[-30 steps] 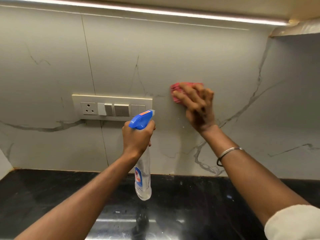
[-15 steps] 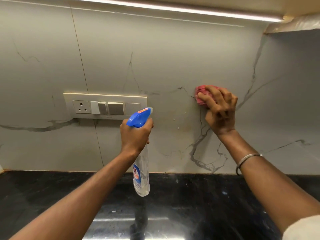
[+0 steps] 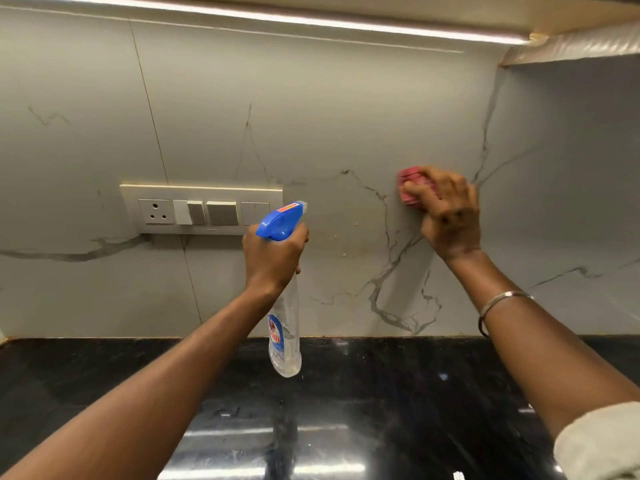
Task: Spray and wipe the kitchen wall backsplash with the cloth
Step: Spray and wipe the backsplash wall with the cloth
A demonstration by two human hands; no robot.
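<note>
A grey marble-look backsplash [image 3: 329, 126] with dark veins fills the wall ahead. My right hand [image 3: 450, 216] presses a bunched red cloth [image 3: 410, 190] against it, right of centre; the fingers curl over the cloth and hide most of it. My left hand [image 3: 273, 258] grips the neck of a clear spray bottle [image 3: 284, 341] with a blue trigger head [image 3: 282, 220]. The nozzle points up and right towards the wall, and the bottle hangs above the counter. A few small specks sit on the wall between the two hands.
A beige switch panel [image 3: 201, 209] with a socket and several switches is set in the wall left of the bottle. A glossy black stone counter [image 3: 398, 410] runs along the bottom. A light strip [image 3: 277, 19] glows under the cabinet above. A ledge [image 3: 571, 46] juts out top right.
My right hand has slid the red cloth to the right along the wall, from near the switch panel's end to the forked vein. My left hand has kept the bottle in about the same place.
</note>
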